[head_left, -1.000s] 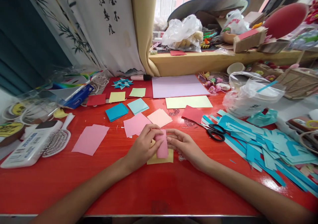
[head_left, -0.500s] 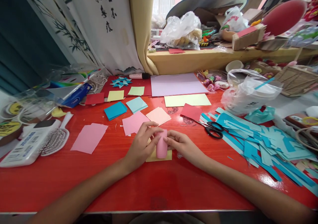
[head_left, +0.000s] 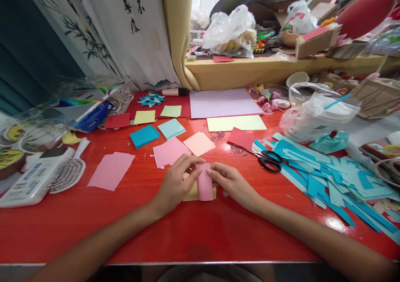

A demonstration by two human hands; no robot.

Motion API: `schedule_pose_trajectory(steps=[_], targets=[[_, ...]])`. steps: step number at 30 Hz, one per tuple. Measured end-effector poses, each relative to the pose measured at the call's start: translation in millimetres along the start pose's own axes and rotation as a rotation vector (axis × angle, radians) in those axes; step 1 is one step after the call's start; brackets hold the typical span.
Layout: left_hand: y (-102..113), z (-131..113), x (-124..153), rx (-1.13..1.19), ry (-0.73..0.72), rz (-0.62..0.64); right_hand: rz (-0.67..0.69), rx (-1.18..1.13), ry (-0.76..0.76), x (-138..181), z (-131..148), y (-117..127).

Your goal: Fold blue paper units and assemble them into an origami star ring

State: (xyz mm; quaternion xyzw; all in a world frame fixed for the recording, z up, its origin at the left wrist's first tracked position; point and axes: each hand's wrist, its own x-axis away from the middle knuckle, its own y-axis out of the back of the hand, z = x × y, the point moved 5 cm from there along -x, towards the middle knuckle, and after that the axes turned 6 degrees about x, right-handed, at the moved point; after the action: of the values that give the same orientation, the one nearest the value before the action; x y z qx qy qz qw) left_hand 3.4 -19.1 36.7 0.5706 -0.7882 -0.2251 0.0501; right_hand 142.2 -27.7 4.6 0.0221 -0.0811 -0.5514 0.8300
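Observation:
A pink sheet of paper, bent over on itself, is held between both hands at the middle of the red table. My left hand pinches its upper left edge between thumb and fingers. From the other side, my right hand grips the upper right edge, thumb in front and fingers partly hidden behind. Under the bent sheet lies a yellow paper square, mostly covered. Just beyond the hands are a stack of pink squares and a peach stack.
Black-handled scissors lie right of the hands, beside a pile of blue paper strips. On the left are more pink sheets, a hairbrush and a white bottle. A lilac sheet lies at the back.
The pink sheet looked like a rounded roll before; now its front is flatter and a little wider at the bottom. Both hands keep their grip. The camera view has shifted slightly.

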Motion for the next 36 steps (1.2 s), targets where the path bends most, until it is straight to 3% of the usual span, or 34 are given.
schedule_pose_trajectory(steps=[10, 14, 22, 36], targets=[[5, 1, 0, 0.035, 0.009, -0.108, 0.169, -0.110, 0.003, 1, -1, -11], [6, 6, 0, 0.137, 0.047, -0.159, 0.093, -0.089, 0.015, 1, -3, -9], [8, 14, -5, 0.322, 0.119, -0.196, -0.251, -0.242, 0.089, -5, 4, 18], [4, 19, -7, 0.290, 0.204, -0.110, -0.238, -0.293, 0.051, -11, -9, 22]])
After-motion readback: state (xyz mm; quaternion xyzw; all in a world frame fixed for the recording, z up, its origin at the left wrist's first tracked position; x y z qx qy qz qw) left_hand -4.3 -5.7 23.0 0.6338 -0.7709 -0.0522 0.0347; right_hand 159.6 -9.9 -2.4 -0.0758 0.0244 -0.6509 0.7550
